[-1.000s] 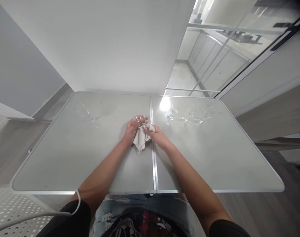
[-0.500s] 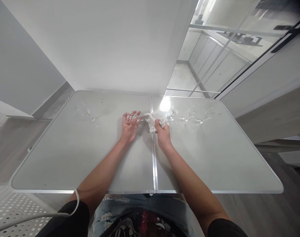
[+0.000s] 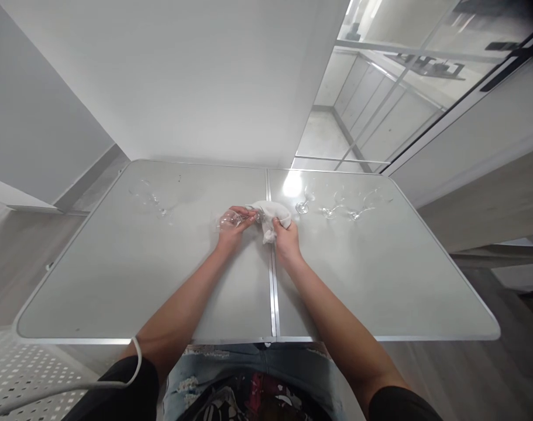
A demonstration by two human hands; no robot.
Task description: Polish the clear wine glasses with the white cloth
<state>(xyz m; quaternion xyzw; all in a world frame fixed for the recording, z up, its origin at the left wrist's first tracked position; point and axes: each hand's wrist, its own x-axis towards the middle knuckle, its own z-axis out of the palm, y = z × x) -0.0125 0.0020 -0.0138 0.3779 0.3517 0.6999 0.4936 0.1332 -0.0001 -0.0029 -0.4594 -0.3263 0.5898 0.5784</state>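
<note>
White cloth (image 3: 272, 211) clutched in right hand (image 3: 288, 238); left hand (image 3: 235, 225), shifted to stem, grasps glass (image 3: 227, 220), bowl toward desk's (image 3: 117, 280) left edge, foot apparently at cloth.

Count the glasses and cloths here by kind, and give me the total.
Glasses: 5 (1 in the left hand, 1 farther left, 3 to the right)
Cloth: 1 (in the right hand)
Total: 6

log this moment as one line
left hand: holding stemmed glass | right hand: holding white cloth at its foot end | table: three glasses right, another glass left
</note>
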